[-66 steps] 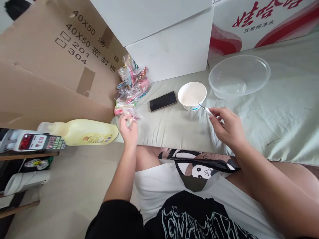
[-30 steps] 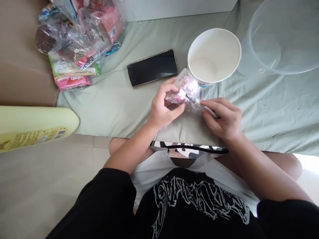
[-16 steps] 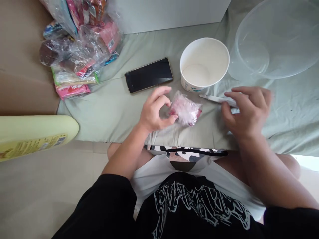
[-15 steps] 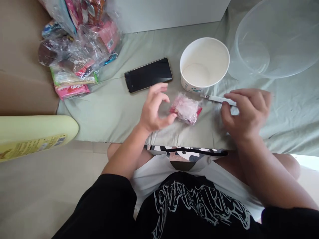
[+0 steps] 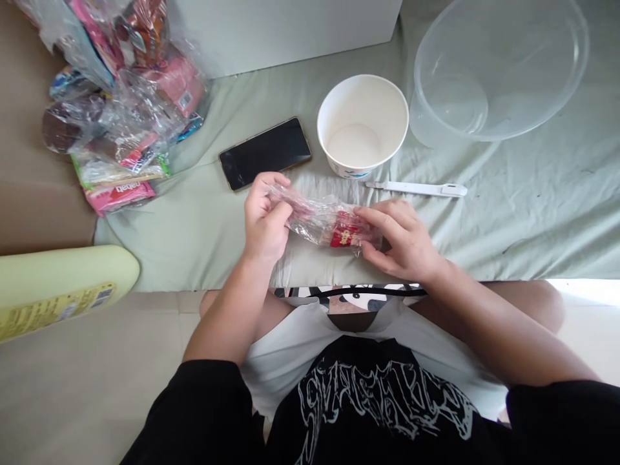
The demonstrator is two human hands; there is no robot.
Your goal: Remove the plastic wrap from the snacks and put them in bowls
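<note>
A clear plastic wrapper point(image 5: 316, 221) with a red and yellow label is stretched between my two hands, low over the cloth. My left hand point(image 5: 266, 223) pinches its crumpled left end between thumb and fingers. At the other end, my right hand point(image 5: 401, 239) grips around the red printed part; what lies under those fingers is partly hidden. Just beyond the right hand, a white-handled cutter point(image 5: 416, 188) lies on the cloth. Above the wrapper stands a white paper tub point(image 5: 363, 123), open at the top, with nothing visible inside.
A black phone point(image 5: 265, 152) lies left of the tub. Bagged snack packs point(image 5: 130, 110) are heaped at the far left. A large translucent container point(image 5: 504, 77) stands at the right. A pale yellow bottle point(image 5: 68, 284) juts in at the left, and a white box point(image 5: 290, 32) is behind.
My right hand has put the cutter down on the cloth and moved left to the wrapper. My left hand has closed on the wrapper, which is now drawn out lengthwise. The view has shifted slightly.
</note>
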